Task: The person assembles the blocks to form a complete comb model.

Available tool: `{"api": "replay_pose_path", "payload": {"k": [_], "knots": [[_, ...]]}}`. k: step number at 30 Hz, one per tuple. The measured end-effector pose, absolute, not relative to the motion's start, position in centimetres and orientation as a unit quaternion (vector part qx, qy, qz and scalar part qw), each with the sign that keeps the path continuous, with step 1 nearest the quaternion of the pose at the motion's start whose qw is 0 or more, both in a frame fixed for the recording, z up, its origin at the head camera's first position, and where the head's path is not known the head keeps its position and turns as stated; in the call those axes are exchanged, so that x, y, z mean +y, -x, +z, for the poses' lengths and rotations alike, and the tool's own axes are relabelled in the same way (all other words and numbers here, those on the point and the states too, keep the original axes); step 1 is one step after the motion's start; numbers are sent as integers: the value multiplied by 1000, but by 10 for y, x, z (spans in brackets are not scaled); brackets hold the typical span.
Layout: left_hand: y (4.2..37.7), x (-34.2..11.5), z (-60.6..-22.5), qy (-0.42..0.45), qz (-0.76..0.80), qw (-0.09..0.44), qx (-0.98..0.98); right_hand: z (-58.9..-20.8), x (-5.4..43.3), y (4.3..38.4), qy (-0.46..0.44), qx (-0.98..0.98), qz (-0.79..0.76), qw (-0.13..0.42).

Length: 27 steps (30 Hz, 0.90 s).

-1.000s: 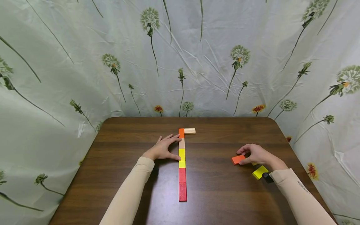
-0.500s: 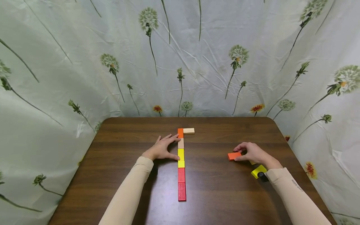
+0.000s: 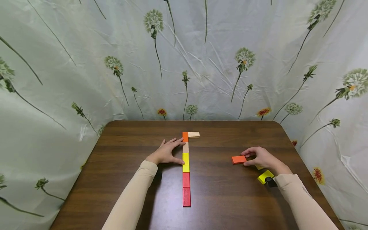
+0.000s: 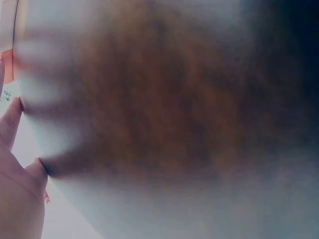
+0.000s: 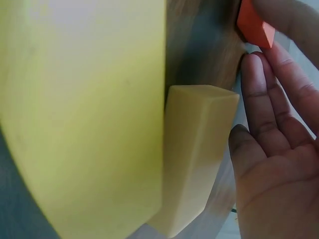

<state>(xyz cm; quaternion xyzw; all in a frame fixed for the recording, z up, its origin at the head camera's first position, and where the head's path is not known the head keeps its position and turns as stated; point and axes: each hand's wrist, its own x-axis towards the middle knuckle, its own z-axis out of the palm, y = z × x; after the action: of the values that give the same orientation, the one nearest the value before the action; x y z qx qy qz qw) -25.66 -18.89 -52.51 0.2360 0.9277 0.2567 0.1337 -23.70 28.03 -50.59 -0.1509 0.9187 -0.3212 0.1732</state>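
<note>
My left hand (image 3: 166,152) lies at the left side of a straight row of blocks, thumb and fingers spread. Its thumb touches near a yellow block (image 3: 186,158), and its fingertips reach the pale wooden block (image 3: 185,147) and the orange block (image 3: 185,136) at the far end. On the right, my right hand (image 3: 260,157) pinches the right end of another orange block (image 3: 238,159) between thumb and finger. In the right wrist view, the thumb covers part of that orange block (image 5: 253,25); the other fingers curve loosely below.
A shorter yellow block (image 3: 186,168) and two red blocks (image 3: 186,196) continue the row nearer. A natural wood block (image 3: 194,134) sticks out right from its far end. Yellow blocks (image 3: 264,177) lie beneath the right wrist. A floral curtain (image 3: 212,64) hangs behind the brown table (image 3: 129,134).
The orange block at my right hand has shifted left and straightened; the hand went left with it, then drew back slightly toward its right end. The left hand keeps its place.
</note>
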Motion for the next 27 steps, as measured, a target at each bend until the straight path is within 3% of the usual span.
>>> {"api": "replay_pose_path", "payload": {"k": [15,27], "knots": [[260,-189,-529,-229,247,139,931,-511,272,246,149,926,-319,137],[260,-188,-529,-226,239,140,934,-518,235,267,179,915,-342,116]]}}
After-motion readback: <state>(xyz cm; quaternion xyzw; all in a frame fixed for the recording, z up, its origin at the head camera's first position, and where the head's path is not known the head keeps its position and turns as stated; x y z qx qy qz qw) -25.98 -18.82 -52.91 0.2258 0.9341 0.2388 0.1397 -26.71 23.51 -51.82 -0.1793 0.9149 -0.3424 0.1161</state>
